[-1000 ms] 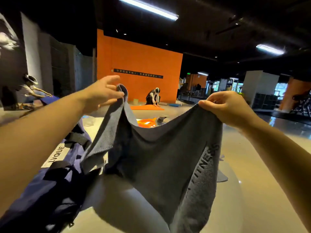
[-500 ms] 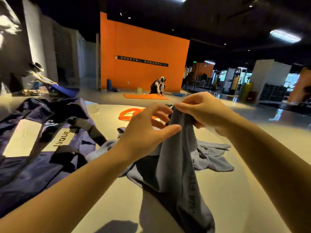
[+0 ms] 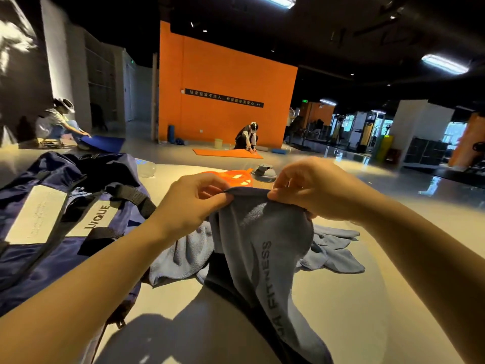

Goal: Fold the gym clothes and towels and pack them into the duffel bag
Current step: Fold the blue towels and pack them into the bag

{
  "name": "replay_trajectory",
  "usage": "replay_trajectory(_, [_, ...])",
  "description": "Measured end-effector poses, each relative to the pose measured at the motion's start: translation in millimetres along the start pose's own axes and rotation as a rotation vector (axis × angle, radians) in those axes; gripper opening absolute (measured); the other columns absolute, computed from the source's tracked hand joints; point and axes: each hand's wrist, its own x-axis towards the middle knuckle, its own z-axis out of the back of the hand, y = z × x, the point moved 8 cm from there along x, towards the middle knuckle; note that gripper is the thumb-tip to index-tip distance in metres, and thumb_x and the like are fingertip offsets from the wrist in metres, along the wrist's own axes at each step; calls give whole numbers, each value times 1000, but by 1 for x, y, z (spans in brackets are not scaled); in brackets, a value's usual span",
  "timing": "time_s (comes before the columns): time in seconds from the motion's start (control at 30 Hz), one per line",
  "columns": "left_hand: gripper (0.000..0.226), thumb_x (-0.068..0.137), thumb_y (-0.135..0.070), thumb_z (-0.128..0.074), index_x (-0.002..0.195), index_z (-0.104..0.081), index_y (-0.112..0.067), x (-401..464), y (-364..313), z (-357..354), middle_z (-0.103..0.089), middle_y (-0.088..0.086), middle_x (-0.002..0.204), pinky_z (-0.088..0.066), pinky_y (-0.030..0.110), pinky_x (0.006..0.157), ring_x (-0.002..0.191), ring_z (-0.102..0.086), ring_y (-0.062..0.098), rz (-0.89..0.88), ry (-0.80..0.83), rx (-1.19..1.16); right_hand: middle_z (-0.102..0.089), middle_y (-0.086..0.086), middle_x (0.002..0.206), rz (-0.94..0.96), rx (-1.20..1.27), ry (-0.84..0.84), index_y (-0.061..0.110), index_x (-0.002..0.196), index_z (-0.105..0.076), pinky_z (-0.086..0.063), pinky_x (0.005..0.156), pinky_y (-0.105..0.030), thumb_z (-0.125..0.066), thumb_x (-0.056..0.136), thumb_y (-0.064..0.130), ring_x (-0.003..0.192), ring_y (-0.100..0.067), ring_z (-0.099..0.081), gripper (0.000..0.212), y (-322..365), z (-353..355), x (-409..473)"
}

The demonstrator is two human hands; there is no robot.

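Dim gym hall, orange wall far centre; work happens on a pale round counter (image 3: 341,311). Grey towel (image 3: 265,248) is held up mid-scene over the counter, top edge doubled between both hands, the rest hanging down toward the near edge. Left hand (image 3: 189,206) pinches the edge at its left end, right hand (image 3: 317,190) pinches the right end — fingers of both curled onto the cloth, hands close together. Navy duffel bag (image 3: 52,232) lies on the left, near. A second blue-grey cloth (image 3: 333,253) lies crumpled behind the towel. Judgement: towel is light, limp terry, not slippery — it will sag wherever unsupported, so grip corners or the folded edge and lay it flat to crease.
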Motion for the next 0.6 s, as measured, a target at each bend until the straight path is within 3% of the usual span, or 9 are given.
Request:
replay_trajectory(0.17, [14,89,-23,-65,86,-63,-36,0,3,7,-69,-3,92,-55,45,86,92,-66,21,-18,-38,103,-48,17,83,-29,42,28,31,79,-55,-42,70,-17,-60,90,28,79,-3,-48,13,-1,-4,3])
replay_trajectory(0.27, [10,89,-19,-66,93,-64,-28,-2,1,11,-66,-2,92,-55,45,84,88,-64,19,-59,-85,237,-55,9,87,-60,202,16,28,83,-55,-51,74,-29,-60,90,29,86,-12,-56,9,0,-5,4])
replay_trajectory(0.37, [26,84,-27,-67,108,-61,-22,-18,-26,9,-56,-9,93,-55,36,68,78,-59,11,-288,-211,426,-62,-8,89,-116,464,-65,22,88,-55,-54,47,-29,-61,88,23,73,-23,-66,6,4,-1,6])
replay_trajectory(0.47, [32,82,-38,-61,109,-58,-22,-41,-48,6,-55,-14,90,-50,12,59,80,-60,8,-320,-297,247,-62,-13,87,-146,584,-98,16,92,-56,-51,42,-22,-62,87,16,57,-18,-67,8,11,0,12])
replay_trajectory(0.6, [46,72,-54,-64,111,-55,-31,-60,-51,-11,-60,-21,101,-50,9,70,91,-61,2,-223,-232,32,-63,-11,84,-143,732,-55,11,94,-59,-59,56,-29,-60,87,6,64,-19,-70,9,23,-3,15])
